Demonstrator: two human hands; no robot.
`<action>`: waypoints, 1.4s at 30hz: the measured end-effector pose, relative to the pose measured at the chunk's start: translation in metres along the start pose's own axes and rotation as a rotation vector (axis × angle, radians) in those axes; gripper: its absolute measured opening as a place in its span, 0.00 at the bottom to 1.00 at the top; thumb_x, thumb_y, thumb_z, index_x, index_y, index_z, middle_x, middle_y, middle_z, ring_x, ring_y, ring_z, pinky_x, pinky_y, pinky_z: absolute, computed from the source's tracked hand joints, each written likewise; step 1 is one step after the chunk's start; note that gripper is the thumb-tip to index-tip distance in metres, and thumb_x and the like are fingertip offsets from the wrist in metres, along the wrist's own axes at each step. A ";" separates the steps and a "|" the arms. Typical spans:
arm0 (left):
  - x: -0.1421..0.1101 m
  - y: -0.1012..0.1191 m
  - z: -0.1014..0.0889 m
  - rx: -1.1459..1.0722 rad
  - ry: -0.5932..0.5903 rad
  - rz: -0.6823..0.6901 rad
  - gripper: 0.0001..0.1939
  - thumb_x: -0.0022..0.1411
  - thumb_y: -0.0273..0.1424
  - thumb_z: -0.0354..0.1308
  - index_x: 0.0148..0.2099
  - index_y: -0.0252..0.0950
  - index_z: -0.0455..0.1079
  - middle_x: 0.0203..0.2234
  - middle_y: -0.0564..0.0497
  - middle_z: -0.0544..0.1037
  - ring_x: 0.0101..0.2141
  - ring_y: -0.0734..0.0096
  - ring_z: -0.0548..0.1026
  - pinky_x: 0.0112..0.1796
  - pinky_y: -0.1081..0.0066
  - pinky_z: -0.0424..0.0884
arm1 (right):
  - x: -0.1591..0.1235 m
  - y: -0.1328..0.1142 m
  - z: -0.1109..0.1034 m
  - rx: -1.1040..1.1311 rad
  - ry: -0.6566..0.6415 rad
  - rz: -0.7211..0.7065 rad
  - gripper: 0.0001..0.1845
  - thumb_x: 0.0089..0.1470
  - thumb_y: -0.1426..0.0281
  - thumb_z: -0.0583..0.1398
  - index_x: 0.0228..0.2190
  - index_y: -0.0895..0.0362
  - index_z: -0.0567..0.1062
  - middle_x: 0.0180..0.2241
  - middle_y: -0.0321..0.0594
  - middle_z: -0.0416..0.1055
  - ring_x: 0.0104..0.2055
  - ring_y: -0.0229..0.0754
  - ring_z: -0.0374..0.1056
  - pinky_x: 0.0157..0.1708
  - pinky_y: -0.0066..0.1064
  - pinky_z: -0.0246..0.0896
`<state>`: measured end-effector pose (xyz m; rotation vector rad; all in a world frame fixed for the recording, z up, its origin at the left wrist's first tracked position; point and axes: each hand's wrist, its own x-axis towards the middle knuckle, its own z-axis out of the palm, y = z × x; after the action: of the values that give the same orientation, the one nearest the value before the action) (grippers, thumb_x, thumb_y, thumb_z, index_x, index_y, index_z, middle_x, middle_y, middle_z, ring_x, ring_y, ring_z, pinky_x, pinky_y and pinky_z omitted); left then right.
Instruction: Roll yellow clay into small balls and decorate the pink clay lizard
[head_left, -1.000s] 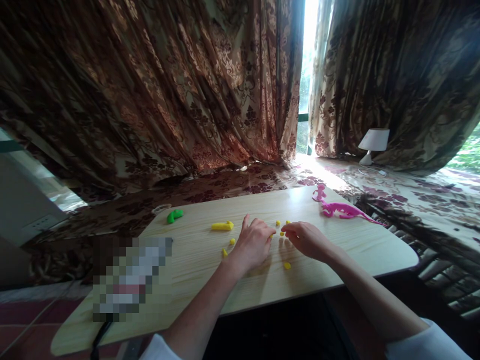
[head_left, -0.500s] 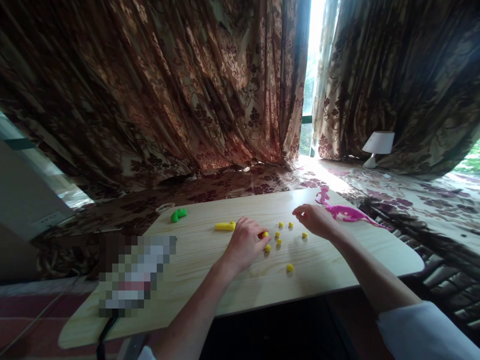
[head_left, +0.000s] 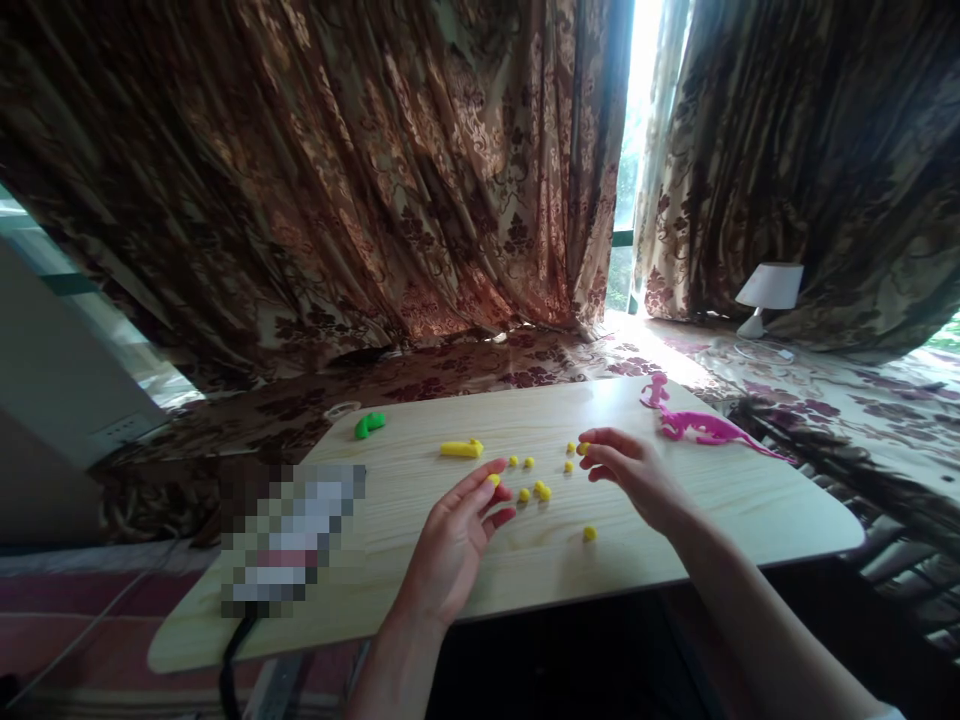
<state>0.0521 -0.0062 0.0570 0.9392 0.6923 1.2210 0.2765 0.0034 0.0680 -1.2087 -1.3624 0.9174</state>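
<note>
My left hand [head_left: 454, 535] pinches a small yellow clay ball [head_left: 493, 481] between thumb and fingertips, held just over the table, the other fingers loosely curled. Another yellow ball [head_left: 583, 450] is at the fingertips of my right hand [head_left: 626, 470], which closes on it from the right. Several more little yellow balls lie between my hands, among them a touching pair [head_left: 542, 491]. One yellow ball [head_left: 589, 534] sits by itself nearer the front edge. Beyond my left hand lies a yellow stick-like piece [head_left: 460, 449] with a small knob at its right end.
The pale wooden table [head_left: 405, 520] carries a green curved piece [head_left: 370, 425] at the back left. At the back right are a pink lizard-like figure [head_left: 701, 427] and a small pink figure [head_left: 657, 390]. A blurred-out object [head_left: 292, 540] with a black strap lies left.
My left hand has drawn back towards me and turned, carrying a yellow ball. My right hand has come down to a ball at the back of the group. Some balls lie in different spots.
</note>
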 end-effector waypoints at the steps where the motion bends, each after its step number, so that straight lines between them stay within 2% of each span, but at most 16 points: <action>1: -0.004 -0.004 0.001 -0.141 0.023 -0.056 0.13 0.55 0.30 0.60 0.44 0.33 0.73 0.27 0.50 0.75 0.32 0.73 0.73 0.36 0.72 0.71 | -0.008 0.000 0.009 0.084 0.003 0.009 0.17 0.50 0.62 0.56 0.39 0.60 0.72 0.35 0.43 0.72 0.34 0.39 0.69 0.32 0.30 0.65; 5: -0.010 -0.021 0.003 -0.303 0.101 -0.112 0.09 0.55 0.25 0.59 0.40 0.30 0.74 0.24 0.50 0.75 0.26 0.76 0.74 0.32 0.75 0.73 | -0.030 0.001 0.048 0.325 -0.001 0.052 0.18 0.51 0.58 0.54 0.37 0.59 0.73 0.32 0.41 0.69 0.28 0.34 0.65 0.24 0.25 0.61; 9: -0.007 -0.035 -0.001 -0.370 0.156 -0.140 0.13 0.56 0.18 0.54 0.42 0.31 0.72 0.38 0.43 0.78 0.37 0.70 0.77 0.40 0.70 0.73 | -0.031 -0.001 0.072 0.423 -0.035 0.102 0.17 0.53 0.59 0.54 0.36 0.58 0.73 0.20 0.30 0.59 0.15 0.28 0.49 0.13 0.21 0.46; 11: -0.006 -0.038 -0.001 -0.414 0.162 -0.149 0.14 0.56 0.16 0.50 0.42 0.31 0.72 0.42 0.42 0.77 0.43 0.66 0.75 0.45 0.67 0.71 | -0.029 -0.001 0.080 0.356 -0.007 0.052 0.15 0.53 0.65 0.53 0.40 0.56 0.72 0.19 0.29 0.58 0.16 0.30 0.51 0.15 0.22 0.50; 13: -0.008 -0.039 0.002 -0.478 0.139 -0.166 0.15 0.57 0.18 0.48 0.42 0.32 0.72 0.43 0.43 0.76 0.48 0.64 0.72 0.48 0.65 0.69 | -0.031 0.000 0.088 0.145 0.062 -0.128 0.18 0.52 0.72 0.52 0.44 0.55 0.71 0.27 0.36 0.68 0.28 0.36 0.64 0.28 0.29 0.63; 14: -0.009 -0.039 0.004 -0.502 0.119 -0.177 0.15 0.58 0.20 0.48 0.43 0.32 0.72 0.43 0.43 0.76 0.49 0.64 0.71 0.49 0.65 0.68 | -0.035 0.000 0.093 -0.003 0.074 -0.243 0.21 0.50 0.74 0.52 0.46 0.54 0.70 0.36 0.40 0.71 0.38 0.41 0.67 0.39 0.35 0.63; 15: -0.011 -0.039 0.005 -0.506 0.094 -0.185 0.15 0.60 0.23 0.47 0.45 0.33 0.71 0.44 0.43 0.76 0.51 0.64 0.69 0.50 0.64 0.67 | -0.041 0.000 0.099 -0.153 0.064 -0.348 0.23 0.49 0.75 0.52 0.48 0.54 0.69 0.45 0.43 0.69 0.48 0.45 0.63 0.49 0.40 0.57; 17: -0.015 -0.038 0.005 -0.427 0.035 -0.152 0.17 0.63 0.32 0.44 0.48 0.35 0.70 0.46 0.44 0.74 0.53 0.63 0.66 0.52 0.63 0.64 | -0.058 -0.001 0.113 -0.378 -0.035 -0.469 0.28 0.48 0.76 0.53 0.52 0.53 0.66 0.57 0.42 0.59 0.59 0.50 0.51 0.59 0.47 0.40; 19: -0.019 -0.038 0.002 -0.216 -0.018 -0.025 0.23 0.64 0.40 0.37 0.53 0.39 0.66 0.50 0.46 0.72 0.55 0.64 0.63 0.54 0.60 0.61 | -0.074 -0.005 0.126 -0.483 -0.153 -0.519 0.29 0.51 0.74 0.53 0.56 0.54 0.61 0.60 0.41 0.53 0.62 0.50 0.44 0.61 0.48 0.32; 21: -0.022 -0.039 0.000 -0.017 -0.051 0.110 0.26 0.64 0.44 0.32 0.56 0.45 0.63 0.52 0.50 0.69 0.56 0.66 0.61 0.55 0.59 0.58 | -0.077 -0.011 0.135 -0.512 -0.225 -0.549 0.29 0.54 0.70 0.52 0.58 0.56 0.58 0.61 0.41 0.49 0.63 0.48 0.40 0.61 0.46 0.31; 24: -0.027 -0.035 0.000 0.104 -0.084 0.151 0.27 0.64 0.47 0.30 0.57 0.49 0.61 0.53 0.52 0.69 0.56 0.67 0.62 0.55 0.60 0.57 | -0.061 -0.020 0.137 -0.560 -0.165 -0.512 0.26 0.58 0.68 0.49 0.58 0.59 0.58 0.61 0.43 0.48 0.64 0.47 0.40 0.61 0.46 0.31; 27: -0.028 -0.023 0.002 -0.013 -0.094 0.116 0.26 0.64 0.46 0.31 0.58 0.49 0.59 0.55 0.52 0.67 0.56 0.64 0.62 0.55 0.57 0.56 | -0.047 -0.025 0.130 -0.603 -0.074 -0.445 0.26 0.58 0.71 0.47 0.58 0.60 0.56 0.61 0.45 0.49 0.64 0.46 0.40 0.61 0.48 0.31; 30: -0.025 -0.014 0.001 -0.212 -0.069 0.122 0.24 0.65 0.45 0.32 0.58 0.52 0.58 0.58 0.57 0.61 0.59 0.66 0.55 0.56 0.58 0.55 | -0.060 -0.028 0.131 -0.578 -0.159 -0.530 0.28 0.57 0.71 0.48 0.59 0.57 0.54 0.62 0.40 0.47 0.64 0.45 0.39 0.61 0.46 0.30; 33: -0.022 -0.018 -0.001 -0.275 -0.085 0.105 0.25 0.65 0.44 0.30 0.55 0.54 0.62 0.59 0.61 0.59 0.61 0.70 0.49 0.57 0.60 0.54 | -0.071 -0.028 0.138 -0.552 -0.231 -0.587 0.28 0.57 0.67 0.49 0.59 0.57 0.54 0.62 0.39 0.45 0.64 0.47 0.37 0.62 0.44 0.29; 38: -0.028 -0.022 0.000 -0.456 -0.102 -0.005 0.24 0.65 0.42 0.36 0.59 0.46 0.59 0.59 0.52 0.60 0.61 0.62 0.49 0.58 0.56 0.47 | -0.054 -0.021 0.136 -0.639 -0.090 -0.434 0.27 0.58 0.69 0.47 0.58 0.62 0.56 0.61 0.45 0.50 0.64 0.46 0.38 0.61 0.45 0.32; 42: -0.027 -0.013 0.000 -0.614 -0.049 0.062 0.25 0.65 0.42 0.35 0.62 0.45 0.54 0.61 0.53 0.55 0.62 0.64 0.46 0.59 0.58 0.41 | -0.069 -0.022 0.137 -0.665 -0.228 -0.567 0.29 0.56 0.71 0.48 0.60 0.60 0.52 0.63 0.40 0.44 0.64 0.44 0.35 0.62 0.43 0.32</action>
<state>0.0517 -0.0336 0.0443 0.4758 0.2185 1.3504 0.1342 -0.0551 0.0530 -1.0990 -2.1520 0.1924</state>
